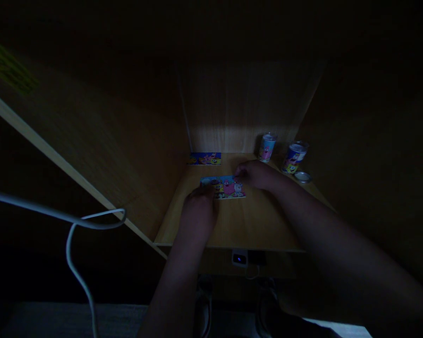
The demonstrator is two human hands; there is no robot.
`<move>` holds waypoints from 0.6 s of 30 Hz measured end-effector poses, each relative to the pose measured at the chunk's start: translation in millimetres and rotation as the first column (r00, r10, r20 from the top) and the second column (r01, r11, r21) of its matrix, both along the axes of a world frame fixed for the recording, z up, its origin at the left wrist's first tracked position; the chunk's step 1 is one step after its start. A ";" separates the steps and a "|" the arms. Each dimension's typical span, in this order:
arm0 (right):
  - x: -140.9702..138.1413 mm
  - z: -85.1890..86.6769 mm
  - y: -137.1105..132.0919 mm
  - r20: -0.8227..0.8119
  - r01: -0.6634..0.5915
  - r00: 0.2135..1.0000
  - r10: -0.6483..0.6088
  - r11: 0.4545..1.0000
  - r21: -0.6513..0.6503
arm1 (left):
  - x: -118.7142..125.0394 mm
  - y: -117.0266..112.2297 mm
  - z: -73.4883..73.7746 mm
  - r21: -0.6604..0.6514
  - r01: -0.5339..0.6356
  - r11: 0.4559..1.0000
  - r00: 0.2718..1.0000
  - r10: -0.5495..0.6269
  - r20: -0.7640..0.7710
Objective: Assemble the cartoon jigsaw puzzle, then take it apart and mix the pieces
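Observation:
On the wooden shelf lies a flat rectangular cartoon picture panel [228,188], blue with pink and yellow figures. My left hand [199,204] covers its lower left part, the fingers closed at that edge. At the upper right corner, my right hand [255,173] has its fingertips pinched together on the panel. Dim light hides the exact finger contact. Farther back, a second cartoon panel [206,158] in darker blue lies against the rear wall.
Two cartoon-printed cans [266,149] [293,160] stand upright at the back right, with a round metal lid [302,177] near them. Wooden side walls enclose the shelf [254,225]. A white cable [70,244] loops at left. Below the front edge is a small lit device [239,258].

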State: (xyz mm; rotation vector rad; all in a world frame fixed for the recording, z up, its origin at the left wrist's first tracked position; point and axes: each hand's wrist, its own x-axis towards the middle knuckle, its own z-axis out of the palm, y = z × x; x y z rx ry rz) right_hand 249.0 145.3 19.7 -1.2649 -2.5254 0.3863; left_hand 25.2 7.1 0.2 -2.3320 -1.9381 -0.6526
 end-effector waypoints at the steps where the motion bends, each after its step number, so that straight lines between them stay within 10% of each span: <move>1: 0.7 0.2 0.5 0.004 0.017 1.000 -0.017 1.000 0.003 | -0.9 0.0 -0.4 -0.004 0.027 1.000 1.000 -0.027 0.005; 18: 0.0 2.6 1.8 0.062 -0.069 0.996 0.067 0.997 0.044 | 1.9 -3.7 7.1 0.005 0.013 1.000 0.997 -0.012 -0.076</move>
